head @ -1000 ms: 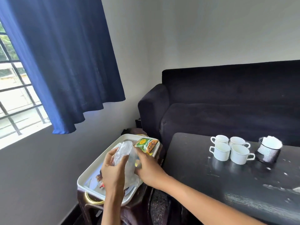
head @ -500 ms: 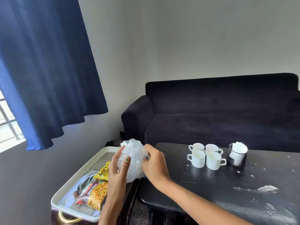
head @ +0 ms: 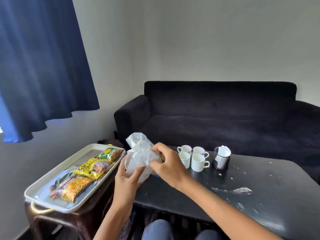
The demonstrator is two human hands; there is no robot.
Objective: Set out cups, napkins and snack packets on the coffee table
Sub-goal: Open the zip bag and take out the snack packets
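Both hands hold a clear plastic bag [head: 138, 156] just above the near left corner of the black coffee table [head: 242, 196]. My left hand [head: 127, 179] grips it from below, and my right hand [head: 166, 163] pinches its right side. Several white cups [head: 192, 157] stand grouped on the table behind the bag. Beside them a black mesh holder [head: 221, 161] carries white napkins [head: 224, 150]. Three snack packets lie on a white tray [head: 50, 181] to the left: a green one [head: 110, 154], a yellow one [head: 94, 168] and an orange-yellow one [head: 76, 188].
The tray rests on a dark brown stool [head: 69, 220] against the wall. A dark sofa [head: 216, 118] runs behind the table. A blue curtain [head: 39, 66] hangs at upper left. White scuffs mark the tabletop at right. My knees [head: 157, 231] show at the bottom.
The bag has been lifted off the tray and carried right, toward the table's corner. The view has swung right, and the snack packets on the tray now lie uncovered.
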